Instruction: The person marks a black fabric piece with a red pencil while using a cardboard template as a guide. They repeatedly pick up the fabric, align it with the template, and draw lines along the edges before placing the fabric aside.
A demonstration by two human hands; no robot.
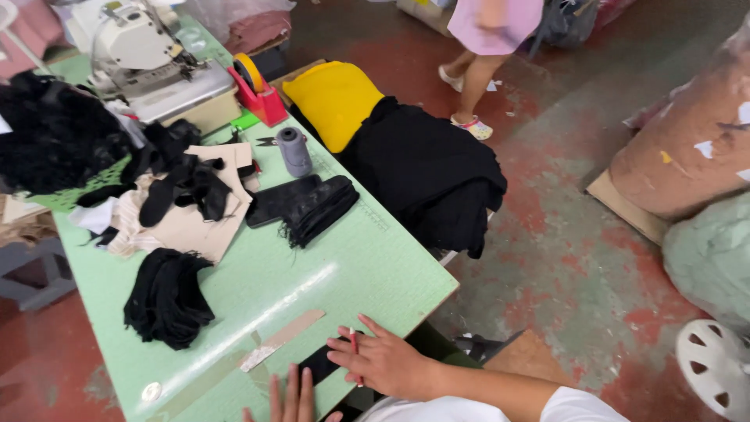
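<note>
Head view. Your right hand (384,361), at the lower centre of the frame, lies flat with fingers spread on a small black piece of fabric (319,364) at the near edge of the pale green counter (367,266); a thin red pencil-like marker (354,344) is pinched between two of its fingers. Your left hand (293,400), at the bottom edge, shows only its outstretched fingers, open and holding nothing, just beside the same black piece. A flat strip of brown cardboard (282,339) lies on the counter just left of your right hand.

Left of centre sits a loose heap of black fabric pieces (166,297). Above it, a sheet of tan cardboard (197,223) carries more black cut pieces (187,186). At centre lies a folded stack of black fabric (305,207), with a grey cone of thread (294,151) standing behind it. A red tape dispenser with a yellow roll (256,87) and a white sewing machine (148,55) occupy the upper left. Beside the counter's far side, a yellow cushion (334,100) adjoins a large pile of black cloth (426,172). At the upper centre, another person's legs (473,86) stand on the red floor (562,234).
</note>
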